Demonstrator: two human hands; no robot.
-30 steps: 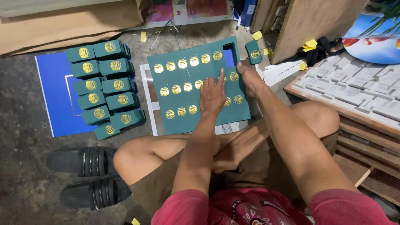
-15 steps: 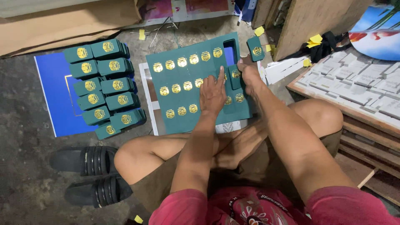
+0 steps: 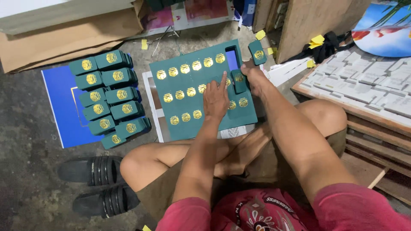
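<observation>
- Person sits cross-legged on the floor; teal die-cut sheet (image 3: 188, 92) w/ rows of gold emblems lies at frame centre, on white paper.
- Left hand (image 3: 215, 99) flat on the sheet's mid-right, fingers spread & extended, index pointing up-frame; pressing the sheet down, gripping nothing.
- Right hand (image 3: 253, 79) at the sheet's upper right edge, fingers curled; it touches a loose teal tag (image 3: 239, 80) that now sits tilted up out of the sheet. Whether it's truly pinched or just pushed w/ the thumb: cannot tell.
- Change vs 1 s ago: then that column still lay flat w/ only a small blue gap at top; 0.5 s ago the gap showed longer; now there's a clear slot (image 3: 232, 57) near the sheet's top right w/ blue showing through, & the tag below it is lifted. So another piece is coming free, one col. at a time from the right.
- Another freed tag (image 3: 258, 52) lies just off the sheet's upper right corner, apart from both hands.
- Stacks of finished tags (image 3: 109, 96) sit on a blue board (image 3: 62, 107) at frame left, well apart from the hands.
- Black sandals (image 3: 96, 186) lower left; white moulded tray (image 3: 372, 70) on a wooden pallet at right.
- Most emblems are still in the sheet, so plenty left to punch out.
</observation>
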